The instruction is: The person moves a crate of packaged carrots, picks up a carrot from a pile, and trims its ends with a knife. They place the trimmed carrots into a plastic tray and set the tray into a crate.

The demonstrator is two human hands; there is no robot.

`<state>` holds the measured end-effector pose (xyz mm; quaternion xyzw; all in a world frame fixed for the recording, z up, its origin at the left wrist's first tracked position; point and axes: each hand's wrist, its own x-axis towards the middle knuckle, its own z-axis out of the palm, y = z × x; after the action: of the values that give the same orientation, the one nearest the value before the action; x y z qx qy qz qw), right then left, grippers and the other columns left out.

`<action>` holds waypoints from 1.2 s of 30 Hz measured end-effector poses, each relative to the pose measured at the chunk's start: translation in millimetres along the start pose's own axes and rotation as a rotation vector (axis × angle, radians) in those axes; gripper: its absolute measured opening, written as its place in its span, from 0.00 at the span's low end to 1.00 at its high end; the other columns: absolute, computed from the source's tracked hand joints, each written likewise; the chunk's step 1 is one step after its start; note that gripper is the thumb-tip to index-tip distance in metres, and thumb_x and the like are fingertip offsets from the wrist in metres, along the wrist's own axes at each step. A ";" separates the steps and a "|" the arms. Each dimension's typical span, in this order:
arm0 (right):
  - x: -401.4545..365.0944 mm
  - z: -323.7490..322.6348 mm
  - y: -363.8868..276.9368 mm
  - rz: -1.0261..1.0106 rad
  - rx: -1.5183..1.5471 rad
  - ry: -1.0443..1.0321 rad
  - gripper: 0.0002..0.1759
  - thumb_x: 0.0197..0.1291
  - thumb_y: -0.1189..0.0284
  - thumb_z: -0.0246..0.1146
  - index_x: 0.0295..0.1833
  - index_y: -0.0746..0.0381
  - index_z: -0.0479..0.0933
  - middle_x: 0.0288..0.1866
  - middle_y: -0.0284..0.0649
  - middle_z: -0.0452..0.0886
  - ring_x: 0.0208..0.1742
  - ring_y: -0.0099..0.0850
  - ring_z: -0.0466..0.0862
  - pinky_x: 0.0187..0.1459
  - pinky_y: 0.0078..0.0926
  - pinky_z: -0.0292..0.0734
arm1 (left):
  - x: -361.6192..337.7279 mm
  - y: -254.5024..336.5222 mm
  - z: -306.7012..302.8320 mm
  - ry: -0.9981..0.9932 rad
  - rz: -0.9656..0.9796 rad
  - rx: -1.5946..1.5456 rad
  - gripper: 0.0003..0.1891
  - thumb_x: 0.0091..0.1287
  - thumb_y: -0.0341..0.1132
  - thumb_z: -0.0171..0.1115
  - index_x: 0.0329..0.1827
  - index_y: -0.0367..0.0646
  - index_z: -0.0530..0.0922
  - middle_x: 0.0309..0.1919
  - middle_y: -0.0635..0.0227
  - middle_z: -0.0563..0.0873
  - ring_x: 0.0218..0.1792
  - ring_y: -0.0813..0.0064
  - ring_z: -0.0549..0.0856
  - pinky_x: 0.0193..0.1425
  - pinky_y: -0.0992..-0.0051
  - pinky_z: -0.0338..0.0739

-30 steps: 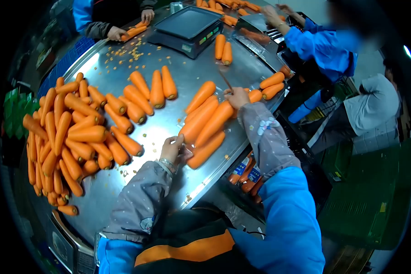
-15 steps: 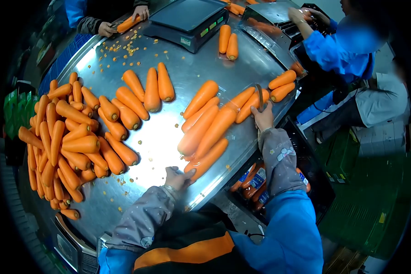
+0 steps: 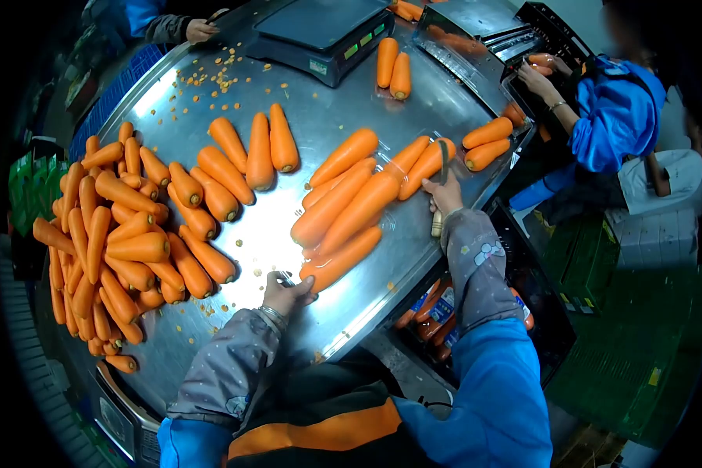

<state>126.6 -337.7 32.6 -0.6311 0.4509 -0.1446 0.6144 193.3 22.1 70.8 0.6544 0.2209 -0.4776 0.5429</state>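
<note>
My left hand (image 3: 287, 295) has its thumb and fingers apart at the lower end of a carrot (image 3: 342, 259), the nearest of a group of several carrots on the metal table (image 3: 413, 249). My right hand (image 3: 446, 195) is closed round the handle of a knife (image 3: 443, 160). Its curved blade lies over the upper end of a carrot (image 3: 427, 168). Clear film seems to lie round part of this group. Two carrots (image 3: 487, 144) rest to the right of the knife.
A large carrot pile (image 3: 125, 249) covers the table's left part. A scale (image 3: 320, 35) stands at the back, with two carrots (image 3: 393, 69) beside it. Packed carrots (image 3: 437, 312) sit in a black crate below. Two co-workers' hands show at the top left (image 3: 201, 30) and right (image 3: 540, 76).
The carrot group and my left hand have shifted slightly left and up. My right hand has moved up a little with the knife. The co-worker's carrot at the top left is no longer visible.
</note>
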 end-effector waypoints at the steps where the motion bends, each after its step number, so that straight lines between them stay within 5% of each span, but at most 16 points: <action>1: 2.0 4.4 2.2 -0.001 0.031 -0.001 0.32 0.52 0.78 0.63 0.62 0.62 0.58 0.24 0.38 0.74 0.13 0.24 0.68 0.10 0.23 0.62 | -1.6 1.0 1.0 0.003 0.009 0.024 0.30 0.57 0.28 0.67 0.54 0.41 0.54 0.39 0.49 0.78 0.33 0.60 0.85 0.36 0.71 0.85; 7: 26.8 23.5 -2.3 0.097 0.069 0.112 0.40 0.49 0.70 0.67 0.67 0.59 0.56 0.29 0.42 0.75 0.17 0.30 0.74 0.14 0.27 0.68 | -9.8 -25.9 2.5 0.027 0.071 -0.006 0.26 0.58 0.29 0.67 0.49 0.39 0.57 0.33 0.54 0.78 0.29 0.64 0.85 0.31 0.76 0.82; 8: 28.4 31.6 2.5 -0.012 -0.204 0.277 0.47 0.47 0.61 0.70 0.70 0.54 0.52 0.38 0.49 0.77 0.31 0.41 0.81 0.30 0.34 0.77 | -9.3 -31.9 1.3 0.023 0.076 -0.018 0.25 0.58 0.29 0.67 0.48 0.40 0.58 0.33 0.55 0.78 0.30 0.65 0.85 0.31 0.77 0.82; 11: -17.8 42.3 -44.3 -0.248 -0.860 0.315 0.50 0.45 0.55 0.70 0.70 0.50 0.50 0.47 0.54 0.75 0.47 0.51 0.79 0.47 0.40 0.75 | -7.6 -41.3 0.1 0.017 0.096 -0.061 0.22 0.59 0.29 0.66 0.46 0.42 0.59 0.33 0.56 0.79 0.30 0.67 0.85 0.32 0.77 0.83; 12: -19.0 42.0 -51.0 -0.221 -0.862 0.283 0.50 0.43 0.52 0.71 0.69 0.47 0.51 0.48 0.54 0.73 0.51 0.54 0.76 0.51 0.44 0.72 | -7.7 -43.3 -0.6 0.016 0.102 -0.073 0.22 0.59 0.29 0.66 0.46 0.42 0.59 0.33 0.56 0.79 0.30 0.68 0.85 0.33 0.78 0.83; 15: 2.1 33.8 -44.9 -0.196 -0.799 0.202 0.48 0.44 0.53 0.70 0.68 0.47 0.52 0.50 0.55 0.75 0.51 0.53 0.77 0.51 0.42 0.72 | -2.7 -46.9 -5.0 -0.032 0.123 -0.037 0.29 0.57 0.32 0.68 0.51 0.34 0.57 0.36 0.50 0.79 0.33 0.67 0.85 0.38 0.78 0.82; 21: 90.8 17.0 -12.9 -0.328 -0.525 0.327 0.43 0.49 0.54 0.69 0.67 0.56 0.57 0.56 0.52 0.75 0.55 0.49 0.76 0.56 0.38 0.71 | -25.6 -27.4 8.7 -0.073 -0.054 -0.146 0.25 0.60 0.31 0.65 0.49 0.32 0.58 0.40 0.47 0.77 0.37 0.63 0.85 0.41 0.77 0.84; 25: 77.4 18.0 -76.2 -0.104 -0.667 0.472 0.34 0.55 0.58 0.64 0.64 0.59 0.62 0.53 0.53 0.77 0.52 0.49 0.79 0.55 0.39 0.72 | -12.2 -28.5 20.7 -0.096 -0.042 -0.116 0.22 0.61 0.32 0.63 0.46 0.31 0.59 0.39 0.46 0.77 0.36 0.63 0.86 0.39 0.77 0.85; 29: 56.1 22.6 -86.1 -0.326 -0.783 0.379 0.27 0.56 0.59 0.62 0.59 0.59 0.69 0.50 0.53 0.78 0.51 0.49 0.79 0.54 0.41 0.72 | 20.3 -32.0 43.3 -0.205 -0.009 -0.021 0.27 0.59 0.37 0.67 0.46 0.29 0.59 0.35 0.49 0.78 0.32 0.62 0.86 0.34 0.75 0.85; 34: 84.4 3.3 -110.0 -0.425 -1.012 0.381 0.22 0.55 0.63 0.61 0.55 0.60 0.73 0.50 0.52 0.78 0.52 0.47 0.78 0.52 0.40 0.73 | 15.6 -14.0 48.7 -0.224 -0.009 0.123 0.34 0.59 0.34 0.67 0.59 0.28 0.55 0.37 0.49 0.81 0.31 0.64 0.86 0.35 0.76 0.85; 36: 102.5 7.2 -125.9 -0.488 -1.125 0.396 0.19 0.54 0.66 0.60 0.52 0.60 0.76 0.50 0.50 0.78 0.52 0.46 0.78 0.52 0.40 0.73 | 16.7 -15.6 28.7 -0.189 0.004 0.333 0.22 0.57 0.38 0.69 0.42 0.26 0.71 0.25 0.54 0.81 0.23 0.67 0.85 0.26 0.74 0.82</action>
<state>237.8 -429.9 107.1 -0.9027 0.4060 -0.1354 0.0440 177.1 -3.3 49.9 0.6879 0.0856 -0.5657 0.4465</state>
